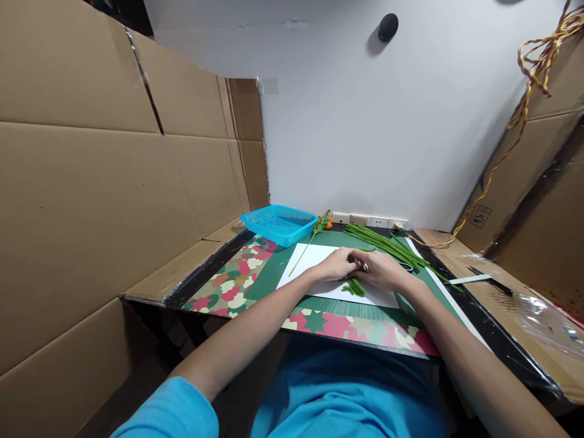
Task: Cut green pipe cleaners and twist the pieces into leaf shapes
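My left hand [336,265] and my right hand [383,271] meet over a white sheet of paper [314,260] on the table. Both have their fingers closed around a green pipe cleaner [357,260] held between them. A short bent piece of green pipe cleaner [354,288] lies on the paper just below my hands. A bundle of long green pipe cleaners [387,244] lies behind my right hand, running toward the back. A finished stem with an orange flower [319,227] rests at the paper's far left corner.
A blue plastic basket [278,224] stands at the back left on the camouflage-patterned table cover [232,286]. Cardboard walls [91,182] close in the left and right sides. A power strip [369,221] runs along the white wall. Clear plastic wrap [538,313] lies at the right.
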`<state>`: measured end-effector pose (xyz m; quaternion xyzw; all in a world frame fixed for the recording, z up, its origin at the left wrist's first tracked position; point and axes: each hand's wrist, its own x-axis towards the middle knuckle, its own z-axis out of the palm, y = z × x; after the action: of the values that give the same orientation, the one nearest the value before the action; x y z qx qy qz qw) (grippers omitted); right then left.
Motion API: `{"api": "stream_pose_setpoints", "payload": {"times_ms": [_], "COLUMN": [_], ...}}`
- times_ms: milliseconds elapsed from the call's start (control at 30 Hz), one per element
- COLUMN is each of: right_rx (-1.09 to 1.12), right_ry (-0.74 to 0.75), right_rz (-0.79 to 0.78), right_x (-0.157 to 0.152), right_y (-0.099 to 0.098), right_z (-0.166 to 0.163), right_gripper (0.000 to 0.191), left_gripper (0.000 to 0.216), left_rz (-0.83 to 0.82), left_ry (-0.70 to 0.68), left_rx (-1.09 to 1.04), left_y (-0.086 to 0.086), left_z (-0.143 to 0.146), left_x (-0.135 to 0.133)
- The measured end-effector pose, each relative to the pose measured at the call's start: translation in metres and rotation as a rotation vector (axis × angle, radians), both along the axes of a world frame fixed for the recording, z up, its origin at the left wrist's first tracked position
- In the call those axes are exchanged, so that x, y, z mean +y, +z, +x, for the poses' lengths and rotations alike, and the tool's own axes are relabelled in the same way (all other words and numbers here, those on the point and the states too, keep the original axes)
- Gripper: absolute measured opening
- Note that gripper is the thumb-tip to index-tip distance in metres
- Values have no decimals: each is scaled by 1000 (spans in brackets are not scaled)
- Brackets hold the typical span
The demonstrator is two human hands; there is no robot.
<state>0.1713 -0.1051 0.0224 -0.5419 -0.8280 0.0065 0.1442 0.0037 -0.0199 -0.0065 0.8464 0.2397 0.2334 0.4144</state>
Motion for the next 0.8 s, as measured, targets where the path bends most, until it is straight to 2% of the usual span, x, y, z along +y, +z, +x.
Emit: {"api": "stream_pose_setpoints", "payload": {"times_ms": [800], "right_rx": [-1], "right_ry": [-2], "right_rz": [-2], "right_x": [0], "right_y": [-1], "right_z": [0], "right_gripper": [19], "left_gripper": [20], "left_rz": [29], "left_ry": [8], "left_rx": [21], "left_y": [3], "left_z": [0], "left_x": [-2]}}
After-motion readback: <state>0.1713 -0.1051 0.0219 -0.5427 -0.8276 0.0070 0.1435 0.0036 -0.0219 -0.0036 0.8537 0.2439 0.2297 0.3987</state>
